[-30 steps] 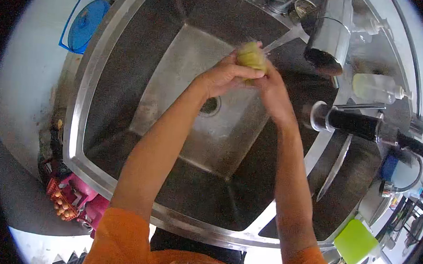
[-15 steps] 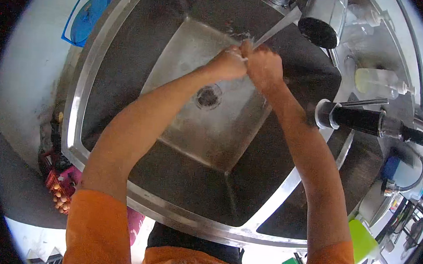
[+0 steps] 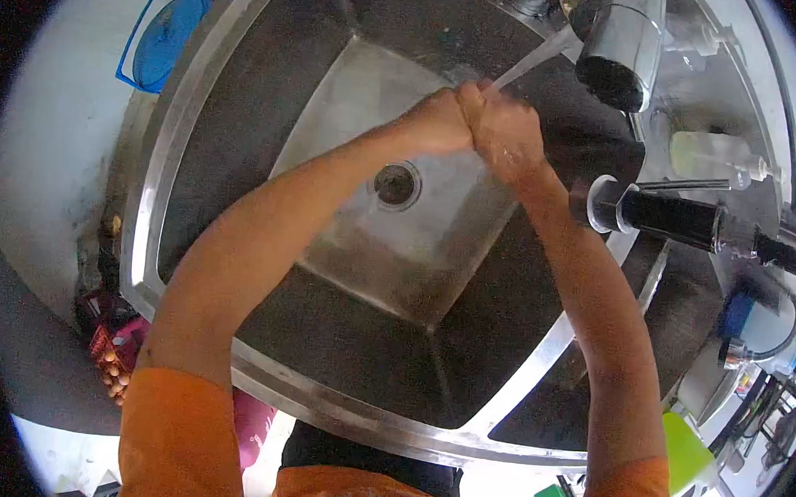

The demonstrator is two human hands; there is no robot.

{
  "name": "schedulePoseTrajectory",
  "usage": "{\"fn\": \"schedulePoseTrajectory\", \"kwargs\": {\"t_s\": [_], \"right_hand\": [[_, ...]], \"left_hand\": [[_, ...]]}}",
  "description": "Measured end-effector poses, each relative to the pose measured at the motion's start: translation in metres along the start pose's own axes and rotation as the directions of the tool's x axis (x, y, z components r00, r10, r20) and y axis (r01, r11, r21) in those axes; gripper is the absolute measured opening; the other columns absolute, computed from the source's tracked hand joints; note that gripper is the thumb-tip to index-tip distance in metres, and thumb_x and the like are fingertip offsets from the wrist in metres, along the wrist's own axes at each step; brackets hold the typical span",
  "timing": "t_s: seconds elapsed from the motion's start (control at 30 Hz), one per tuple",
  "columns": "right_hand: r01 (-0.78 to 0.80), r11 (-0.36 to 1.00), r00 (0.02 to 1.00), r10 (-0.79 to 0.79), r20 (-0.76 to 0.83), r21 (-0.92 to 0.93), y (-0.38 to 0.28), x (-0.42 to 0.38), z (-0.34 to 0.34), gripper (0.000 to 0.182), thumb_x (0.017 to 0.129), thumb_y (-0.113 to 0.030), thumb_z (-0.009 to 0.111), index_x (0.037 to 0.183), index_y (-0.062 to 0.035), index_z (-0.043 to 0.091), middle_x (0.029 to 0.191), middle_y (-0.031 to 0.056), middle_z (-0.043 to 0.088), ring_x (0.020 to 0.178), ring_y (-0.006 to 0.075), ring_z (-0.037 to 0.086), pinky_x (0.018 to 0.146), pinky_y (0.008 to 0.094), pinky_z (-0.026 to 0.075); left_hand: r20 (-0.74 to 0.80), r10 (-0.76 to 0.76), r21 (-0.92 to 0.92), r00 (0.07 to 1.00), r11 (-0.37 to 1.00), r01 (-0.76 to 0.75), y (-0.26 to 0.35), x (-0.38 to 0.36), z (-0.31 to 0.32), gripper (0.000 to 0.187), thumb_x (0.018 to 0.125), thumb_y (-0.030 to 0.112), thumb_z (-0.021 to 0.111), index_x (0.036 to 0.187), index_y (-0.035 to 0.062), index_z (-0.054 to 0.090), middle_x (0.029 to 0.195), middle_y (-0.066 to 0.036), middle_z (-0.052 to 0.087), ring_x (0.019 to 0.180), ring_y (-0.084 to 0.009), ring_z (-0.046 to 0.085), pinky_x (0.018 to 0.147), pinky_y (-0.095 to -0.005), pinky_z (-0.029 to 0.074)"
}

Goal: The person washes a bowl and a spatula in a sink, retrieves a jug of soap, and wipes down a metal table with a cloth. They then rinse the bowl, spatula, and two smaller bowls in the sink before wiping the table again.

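The left hand (image 3: 439,124) and the right hand (image 3: 509,134) are pressed together over the far part of the sink basin (image 3: 369,265). Palms and fingertips are hidden, so it cannot be told how far either is closed, nor whether anything is pinched between them; anything clasped there would be kept out of sight inside the pair. The water stream (image 3: 542,55) is let down from the spout (image 3: 620,47) at the far right and is met by the hands at their far side.

Trouble could be brought about chiefly by wetness. If something slippery is enclosed, it might be forced out by uneven pressure and dropped onto the basin floor; a small piece could then be carried by the water to the drain (image 3: 395,185), nearer and a little to the left. Splashing could be caused by a changed angle of the knuckles under the flow — the orange sleeves (image 3: 184,432), though well apart from it, might be spotted. The right forearm (image 3: 598,295) is seen close beside the black-handled fixture (image 3: 668,219), which could be knocked by a swing to the right. The pump bottle (image 3: 707,157), farther right, is less exposed.
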State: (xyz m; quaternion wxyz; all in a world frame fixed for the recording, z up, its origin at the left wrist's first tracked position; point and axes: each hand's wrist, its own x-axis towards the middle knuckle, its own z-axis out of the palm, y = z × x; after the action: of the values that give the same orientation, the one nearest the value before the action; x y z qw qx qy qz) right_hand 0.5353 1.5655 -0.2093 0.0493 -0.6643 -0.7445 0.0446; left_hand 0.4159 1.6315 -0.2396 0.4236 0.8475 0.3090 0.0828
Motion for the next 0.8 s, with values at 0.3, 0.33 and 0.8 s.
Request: {"fn": "schedulePoseTrajectory", "kwargs": {"t_s": [0.3, 0.33, 0.8], "right_hand": [[-0.299, 0.882, 0.954, 0.29, 0.079, 0.365, 0.007, 0.007, 0.016, 0.03, 0.081, -0.014, 0.063, 0.11, -0.0065, 0.058, 0.106, 0.0219, 0.063, 0.101, 0.0417, 0.06, 0.082, 0.0477, 0.049], [-0.294, 0.865, 0.942, 0.334, -0.03, 0.408, 0.011, -0.003, 0.02, 0.036, 0.08, -0.012, 0.064, 0.115, -0.0078, 0.056, 0.111, 0.0207, 0.061, 0.105, 0.0412, 0.058, 0.084, 0.046, 0.048], [-0.211, 0.975, 0.974, 0.215, -0.074, 0.062, 0.001, 0.008, 0.023, 0.03, 0.075, -0.022, 0.069, 0.098, -0.0084, 0.055, 0.079, 0.0184, 0.067, 0.077, 0.0368, 0.068, 0.063, 0.0488, 0.054]], "left_hand": [[-0.256, -0.005, 0.232, 0.967, 0.97, 0.066, 0.005, -0.01, -0.01, 0.023, 0.074, 0.01, 0.064, 0.095, 0.0005, 0.066, 0.094, -0.027, 0.066, 0.092, -0.0409, 0.065, 0.079, -0.0476, 0.053], [-0.285, -0.01, 0.188, 0.959, 0.98, 0.066, 0.001, -0.006, -0.008, 0.022, 0.074, 0.01, 0.064, 0.094, 0.0005, 0.065, 0.093, -0.027, 0.066, 0.092, -0.0409, 0.065, 0.079, -0.0475, 0.053], [-0.046, -0.117, 0.352, 0.992, 0.927, 0.126, 0.024, -0.012, -0.031, 0.019, 0.075, 0.011, 0.067, 0.091, 0.0001, 0.067, 0.091, -0.024, 0.068, 0.085, -0.0432, 0.066, 0.076, -0.0473, 0.054]]}}
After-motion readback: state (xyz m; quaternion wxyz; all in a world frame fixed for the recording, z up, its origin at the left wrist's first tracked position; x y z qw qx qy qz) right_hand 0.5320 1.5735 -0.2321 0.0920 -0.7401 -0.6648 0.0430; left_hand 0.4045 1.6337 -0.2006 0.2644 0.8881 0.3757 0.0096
